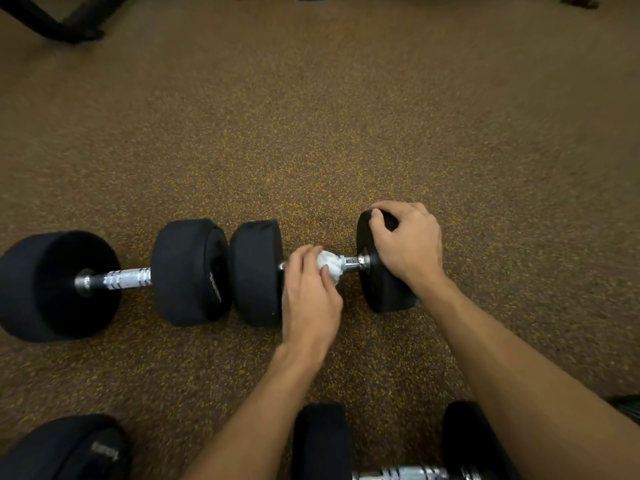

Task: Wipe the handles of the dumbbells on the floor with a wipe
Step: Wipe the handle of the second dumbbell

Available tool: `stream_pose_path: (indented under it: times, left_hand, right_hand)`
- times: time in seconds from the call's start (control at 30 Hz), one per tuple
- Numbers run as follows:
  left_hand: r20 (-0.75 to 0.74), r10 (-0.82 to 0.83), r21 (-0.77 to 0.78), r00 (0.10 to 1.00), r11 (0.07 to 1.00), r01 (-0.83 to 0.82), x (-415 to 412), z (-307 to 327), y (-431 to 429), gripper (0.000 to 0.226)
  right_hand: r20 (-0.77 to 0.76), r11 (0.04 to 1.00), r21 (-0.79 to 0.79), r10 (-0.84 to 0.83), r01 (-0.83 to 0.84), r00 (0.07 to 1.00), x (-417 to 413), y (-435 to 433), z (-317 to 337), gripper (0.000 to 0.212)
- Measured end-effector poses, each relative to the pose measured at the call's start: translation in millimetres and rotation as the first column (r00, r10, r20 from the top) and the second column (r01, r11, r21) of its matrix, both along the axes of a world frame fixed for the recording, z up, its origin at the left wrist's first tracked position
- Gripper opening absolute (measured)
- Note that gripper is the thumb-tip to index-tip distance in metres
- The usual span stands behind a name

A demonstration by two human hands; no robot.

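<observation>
Two black dumbbells lie end to end on the speckled floor. The middle dumbbell [254,271] has a chrome handle [355,261], and my left hand [308,292] is closed around that handle with a crumpled white wipe [329,266] pressed on it. My right hand [407,242] grips the top of this dumbbell's right head [384,292]. The left dumbbell [59,285] lies untouched, its chrome handle [126,278] bare. A third dumbbell [322,441] lies at the bottom edge, partly hidden under my right forearm.
Another black dumbbell head [69,448] shows at the bottom left corner. A black equipment frame [59,26] stands at the far left. Small dark feet of other gear [580,1] line the top edge. Open floor [311,116] stretches beyond the dumbbells.
</observation>
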State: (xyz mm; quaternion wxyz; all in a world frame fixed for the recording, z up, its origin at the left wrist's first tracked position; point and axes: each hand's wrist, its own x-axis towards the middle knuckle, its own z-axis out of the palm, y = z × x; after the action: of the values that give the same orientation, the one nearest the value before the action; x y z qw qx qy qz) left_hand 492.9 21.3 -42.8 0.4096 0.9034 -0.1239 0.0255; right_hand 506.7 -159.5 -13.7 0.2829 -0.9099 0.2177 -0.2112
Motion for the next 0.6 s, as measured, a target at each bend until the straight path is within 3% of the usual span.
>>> stream_pose_path:
  times: [0.2, 0.33, 0.43, 0.6]
  left_hand:
    - [0.055, -0.046, 0.265, 0.997, 0.964, 0.029, 24.4, -17.9, -8.8, 0.031]
    - [-0.162, -0.158, 0.388, 0.974, 0.897, 0.21, 49.8, 0.1, -17.9, 0.033]
    - [-0.332, -0.207, 0.338, 0.92, 0.885, 0.32, 63.5, 13.3, -16.0, 0.032]
    - [-0.185, -0.116, 0.134, 0.976, 0.981, 0.142, 40.7, 11.7, -6.8, 0.024]
  right_hand:
    - [0.047, 1.0, 0.017, -0.013, 0.012, 0.999, -0.9, 0.7, -3.8, 0.027]
    - [0.044, 1.0, 0.019, -0.013, 0.012, 0.999, -1.1, 0.4, -6.2, 0.032]
    - [0.048, 1.0, 0.009, -0.001, 0.0, 0.999, -2.0, 1.0, -5.4, 0.034]
    - [0.054, 1.0, 0.012, 0.015, -0.016, 0.998, -3.6, 1.6, -4.1, 0.035]
